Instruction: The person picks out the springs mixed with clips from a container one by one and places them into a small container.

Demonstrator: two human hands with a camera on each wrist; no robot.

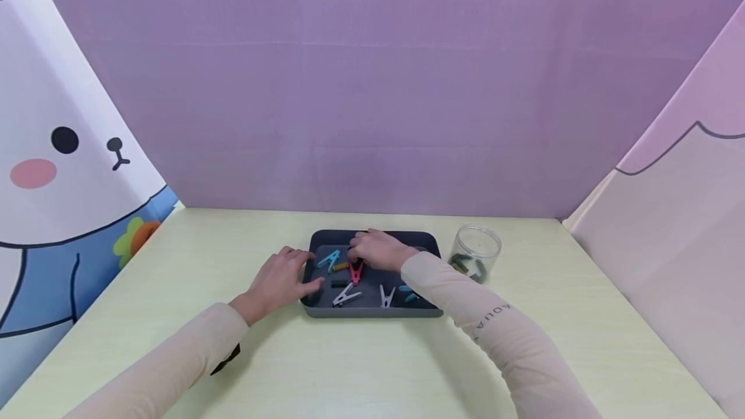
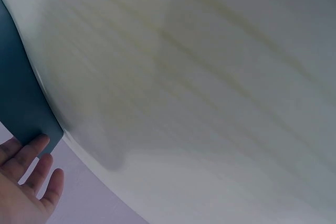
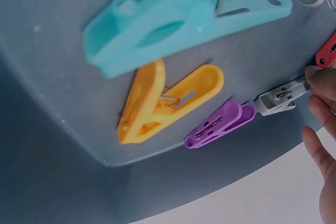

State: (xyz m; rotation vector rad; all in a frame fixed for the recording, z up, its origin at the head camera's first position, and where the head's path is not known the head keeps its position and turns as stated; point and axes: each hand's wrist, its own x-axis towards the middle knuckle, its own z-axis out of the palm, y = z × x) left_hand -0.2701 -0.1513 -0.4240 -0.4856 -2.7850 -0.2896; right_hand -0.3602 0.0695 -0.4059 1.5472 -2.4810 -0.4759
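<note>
A dark grey tray [image 1: 372,312] holds several plastic clothespins and small spring-like coils. My left hand [image 1: 279,283] rests on the tray's left side with loosely extended fingers, which touch its outer wall [image 2: 26,93] in the left wrist view. Inside the tray, my right hand [image 1: 381,249] reaches toward the back, its fingertips pinching a grey clothespin [image 3: 281,98]. Near those fingers lies a red clothespin [image 1: 356,272]. The right wrist view also shows a purple clothespin [image 3: 218,124], a yellow clothespin [image 3: 163,100] and a large turquoise clothespin [image 3: 184,24].
A clear round jar [image 1: 477,247] with several dark green pieces inside stands right of the tray. White clothespins [image 1: 387,297] lie near the tray's front. The pale table [image 1: 372,367] ends at a purple cloth backdrop [image 1: 372,115].
</note>
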